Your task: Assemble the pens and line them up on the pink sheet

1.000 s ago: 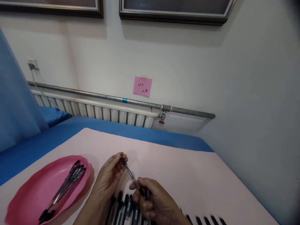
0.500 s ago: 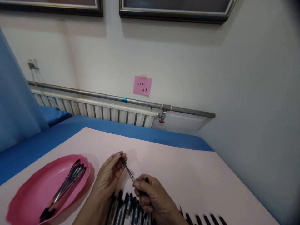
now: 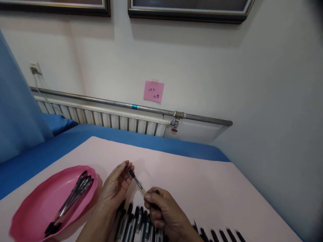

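Between my hands a slim pen (image 3: 138, 183) with a see-through barrel and a black front section slants upward to the left. My right hand (image 3: 164, 208) is closed round its lower end, and a small black piece (image 3: 157, 192), perhaps a cap, pokes out above the fingers. My left hand (image 3: 117, 185) has its thumb and fingertips at the pen's upper, black end, the other fingers curled loosely. Just below both hands lie several black-capped pens (image 3: 140, 218) side by side. A pink scalloped tray (image 3: 37, 201) at the left holds a bundle of similar pens (image 3: 72, 198).
Several black pieces (image 3: 213, 235) lie in a row at the lower right. A pale pink sheet (image 3: 202, 181) covers the blue surface (image 3: 151, 143). Behind it are a radiator (image 3: 121, 124), a metal pipe (image 3: 108, 102) and a red-handled valve (image 3: 174, 130). A blue curtain (image 3: 17, 111) hangs at left.
My left hand has shifted slightly left and up, baring a little more of the pen's upper end. The right hand has barely moved and keeps its grip.
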`<state>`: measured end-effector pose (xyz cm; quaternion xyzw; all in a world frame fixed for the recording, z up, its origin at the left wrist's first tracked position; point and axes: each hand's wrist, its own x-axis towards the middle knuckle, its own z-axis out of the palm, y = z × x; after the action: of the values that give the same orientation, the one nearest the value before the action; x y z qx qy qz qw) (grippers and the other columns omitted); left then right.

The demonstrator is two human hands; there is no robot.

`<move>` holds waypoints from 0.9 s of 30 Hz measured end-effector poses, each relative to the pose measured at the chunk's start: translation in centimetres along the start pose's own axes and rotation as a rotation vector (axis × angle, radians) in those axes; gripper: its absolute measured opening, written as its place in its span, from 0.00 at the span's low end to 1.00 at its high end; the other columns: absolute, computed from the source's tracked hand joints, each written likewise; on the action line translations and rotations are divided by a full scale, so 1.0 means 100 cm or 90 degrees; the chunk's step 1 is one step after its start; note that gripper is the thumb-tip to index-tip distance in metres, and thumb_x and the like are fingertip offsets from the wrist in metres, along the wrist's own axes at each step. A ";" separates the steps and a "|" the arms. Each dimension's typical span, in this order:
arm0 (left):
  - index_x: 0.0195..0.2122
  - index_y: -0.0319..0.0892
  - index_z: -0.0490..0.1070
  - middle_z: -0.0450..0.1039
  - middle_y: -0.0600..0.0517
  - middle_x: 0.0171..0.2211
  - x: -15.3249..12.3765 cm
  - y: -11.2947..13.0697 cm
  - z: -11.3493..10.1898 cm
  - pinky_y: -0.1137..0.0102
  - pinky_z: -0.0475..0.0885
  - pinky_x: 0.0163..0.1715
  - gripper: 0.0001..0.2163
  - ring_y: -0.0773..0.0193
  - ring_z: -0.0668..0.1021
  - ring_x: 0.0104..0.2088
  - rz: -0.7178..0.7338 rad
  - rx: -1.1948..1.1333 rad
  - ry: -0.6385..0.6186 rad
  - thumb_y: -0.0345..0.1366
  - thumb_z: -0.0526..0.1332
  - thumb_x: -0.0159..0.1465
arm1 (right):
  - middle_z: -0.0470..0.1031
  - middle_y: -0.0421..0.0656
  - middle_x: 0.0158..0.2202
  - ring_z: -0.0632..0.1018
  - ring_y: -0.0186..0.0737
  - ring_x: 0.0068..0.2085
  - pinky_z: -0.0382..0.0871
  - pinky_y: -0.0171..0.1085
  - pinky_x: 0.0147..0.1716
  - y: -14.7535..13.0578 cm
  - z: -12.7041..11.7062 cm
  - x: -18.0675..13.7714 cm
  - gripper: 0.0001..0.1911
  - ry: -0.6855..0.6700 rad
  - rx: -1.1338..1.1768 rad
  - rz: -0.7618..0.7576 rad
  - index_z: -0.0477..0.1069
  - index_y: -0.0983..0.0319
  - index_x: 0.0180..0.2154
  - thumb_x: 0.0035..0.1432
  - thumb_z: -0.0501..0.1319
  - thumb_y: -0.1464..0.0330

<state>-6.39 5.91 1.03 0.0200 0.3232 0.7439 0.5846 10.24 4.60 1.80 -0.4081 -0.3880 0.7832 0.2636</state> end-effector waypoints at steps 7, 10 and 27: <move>0.26 0.33 0.68 0.64 0.52 0.22 0.005 0.010 -0.005 0.82 0.63 0.15 0.10 0.76 0.66 0.18 -0.014 -0.137 0.008 0.21 0.49 0.59 | 0.64 0.35 0.21 0.54 0.19 0.14 0.37 0.27 0.12 -0.006 -0.009 0.000 0.05 -0.012 -0.021 -0.006 0.61 0.63 0.26 0.45 0.56 0.69; 0.30 0.31 0.69 0.62 0.53 0.22 0.000 0.000 -0.002 0.81 0.60 0.12 0.07 0.77 0.63 0.17 -0.062 -0.078 -0.050 0.23 0.52 0.58 | 0.64 0.36 0.22 0.54 0.19 0.14 0.38 0.26 0.12 -0.007 -0.010 0.001 0.05 -0.008 -0.013 -0.007 0.61 0.63 0.26 0.45 0.56 0.68; 0.24 0.34 0.67 0.62 0.56 0.20 0.015 0.040 -0.015 0.84 0.56 0.10 0.08 0.80 0.62 0.15 0.135 -0.070 0.118 0.25 0.54 0.59 | 0.66 0.37 0.18 0.66 0.31 0.23 0.55 0.29 0.21 -0.016 -0.042 0.008 0.06 0.223 -0.539 -0.121 0.70 0.63 0.22 0.45 0.57 0.69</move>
<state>-10.91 6.09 1.32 -0.0468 0.3305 0.8167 0.4706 13.56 7.69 1.22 -0.5688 -0.6584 0.4478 0.2061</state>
